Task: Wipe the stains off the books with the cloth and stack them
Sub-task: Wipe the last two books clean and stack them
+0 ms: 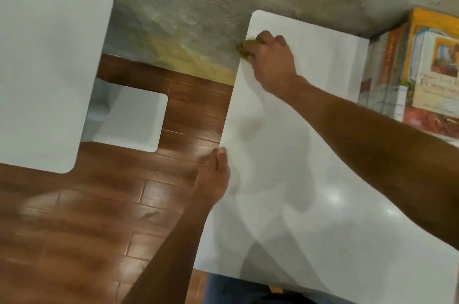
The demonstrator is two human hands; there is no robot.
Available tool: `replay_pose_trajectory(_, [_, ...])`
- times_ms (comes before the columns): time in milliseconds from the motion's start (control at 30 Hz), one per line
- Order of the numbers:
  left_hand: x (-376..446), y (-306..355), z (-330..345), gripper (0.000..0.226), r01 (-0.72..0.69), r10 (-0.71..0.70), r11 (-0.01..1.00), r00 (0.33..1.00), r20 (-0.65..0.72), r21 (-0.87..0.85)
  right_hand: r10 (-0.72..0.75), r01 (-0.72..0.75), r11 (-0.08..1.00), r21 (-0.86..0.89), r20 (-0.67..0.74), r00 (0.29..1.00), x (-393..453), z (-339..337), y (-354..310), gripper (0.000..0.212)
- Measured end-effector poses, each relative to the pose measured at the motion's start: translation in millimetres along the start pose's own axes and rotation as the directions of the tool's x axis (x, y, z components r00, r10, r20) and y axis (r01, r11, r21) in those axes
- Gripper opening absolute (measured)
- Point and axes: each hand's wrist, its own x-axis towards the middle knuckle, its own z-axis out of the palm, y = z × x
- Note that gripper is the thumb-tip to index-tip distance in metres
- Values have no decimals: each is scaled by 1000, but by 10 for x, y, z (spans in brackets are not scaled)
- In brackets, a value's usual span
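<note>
A second white table (47,67) stands at the far left with a low white stool (139,119) beside it on the brown tile floor (99,216); neither bears anything of the task.

The left hand (213,177) rests at the near left edge of the main table (285,204), thumb on top. Its other fingers are hidden below the edge, so I cannot tell whether they curl round the edge or hang loose.

Farther along that same edge, near the far left corner, the right hand (270,57) has its fingers bunched round the cloth (244,50). Only a small olive-yellow wad of it shows past the knuckles, partly over the table edge. It looks soft and crumpled, though blur hides its weave.

The books (422,75) sit at the far right of the table, well apart from both hands. They appear to be already gathered in a stack, with several spines showing on the left face. The top cover is yellow-bordered, with a painted picture and a blurred title. No stains can be made out at this range.

As a judgement, the task looks either close to done or barely begun: the books are piled and no book lies in front of the person. The cloth is in hand at the table corner, not on a cover. Which books have been wiped cannot be told from here.
</note>
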Motion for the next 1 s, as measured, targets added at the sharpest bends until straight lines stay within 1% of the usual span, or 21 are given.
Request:
replay_pose_trajectory(67, [40, -55, -8, 38, -51, 50, 999, 998, -37, -18, 1, -1, 1000, -29, -4, 1000, 269, -66, 108, 36])
replay_pose_trajectory(133, [33, -48, -6, 46, -74, 77, 997, 994, -82, 32, -14, 13, 995, -99, -12, 1000, 483, -126, 228, 34])
replay_pose_trajectory(200, [9, -6, -20, 45, -86, 89, 995, 993, -72, 45, -27, 23, 988, -152, -20, 999, 653, -164, 322, 33])
replay_pose_trajectory(267, [0, 31, -47, 44, -77, 79, 997, 995, -59, 21, -28, 25, 986, -163, -14, 1000, 727, -181, 353, 32])
replay_pose_trajectory(400, [-45, 93, -62, 41, 34, -35, 993, 999, -14, -109, 8, -8, 993, -118, 0, 1000, 672, -182, 252, 30])
replay_pose_trajectory(467, [-74, 135, -80, 40, 90, -87, 972, 996, 23, -217, -42, 44, 997, -68, 36, 998, 536, -165, 123, 33])
replay_pose_trajectory(533, [-53, 161, -100, 54, 199, -171, 898, 980, 105, -393, -110, 111, 994, -18, 63, 992, 330, -134, -33, 37])
replay_pose_trajectory(600, [-11, 188, -123, 66, 316, -239, 769, 948, 209, -556, -137, 137, 991, -5, 66, 988, 99, -96, -151, 36])
replay_pose_trajectory(633, [-6, 172, -137, 70, 342, -244, 709, 939, 241, -616, -141, 141, 990, 1, 63, 988, -40, -68, -200, 35])
replay_pose_trajectory(700, [14, 144, -174, 76, 328, -206, 651, 944, 256, -684, -159, 157, 987, 40, 41, 986, -321, 6, -280, 34])
replay_pose_trajectory(767, [31, 103, -229, 82, 292, -181, 618, 956, 229, -730, -163, 162, 983, 84, 13, 987, -612, 93, -395, 32])
replay_pose_trajectory(867, [27, 23, -364, 81, 246, -232, 601, 964, 129, -760, -129, 132, 982, 132, -32, 991, -1091, 245, -659, 29])
replay_pose_trajectory(933, [17, -26, -467, 82, 209, -245, 648, 968, 60, -732, -131, 138, 980, 142, -57, 990, -1412, 328, -844, 32])
replay_pose_trajectory(1000, [5, -92, -575, 81, 175, -230, 710, 973, 10, -682, -177, 183, 973, 144, -55, 983, -1719, 398, -1013, 34])
